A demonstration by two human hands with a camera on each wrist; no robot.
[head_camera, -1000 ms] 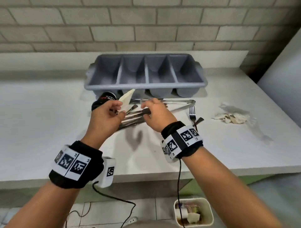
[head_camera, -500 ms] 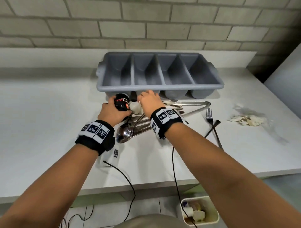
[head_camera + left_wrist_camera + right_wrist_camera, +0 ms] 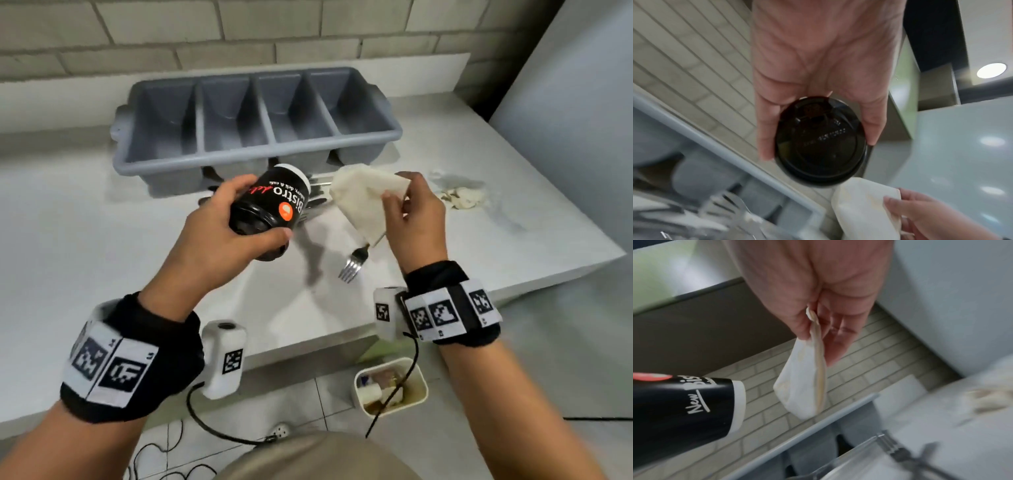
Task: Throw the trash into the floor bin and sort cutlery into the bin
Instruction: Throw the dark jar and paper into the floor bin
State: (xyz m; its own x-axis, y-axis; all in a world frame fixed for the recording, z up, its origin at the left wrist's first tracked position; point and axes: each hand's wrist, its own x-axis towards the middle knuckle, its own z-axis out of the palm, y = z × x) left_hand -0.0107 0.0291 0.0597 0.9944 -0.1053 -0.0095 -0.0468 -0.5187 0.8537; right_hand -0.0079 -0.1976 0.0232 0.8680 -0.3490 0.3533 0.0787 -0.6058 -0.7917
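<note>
Both hands lifted: left hand (image 3: 219, 236) raised cup (image 3: 270, 209), right hand (image 3: 416, 219) napkin (image 3: 363, 198).

Cutlery pile (image 3: 317, 197) mostly hidden behind cup (image 3: 270, 209) and napkin (image 3: 363, 202); wrist views blurred

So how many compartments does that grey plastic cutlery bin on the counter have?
4, side by side in the grey plastic cutlery bin by the brick wall: far left, centre-left, centre-right and far right. All look empty from the head view.
</note>
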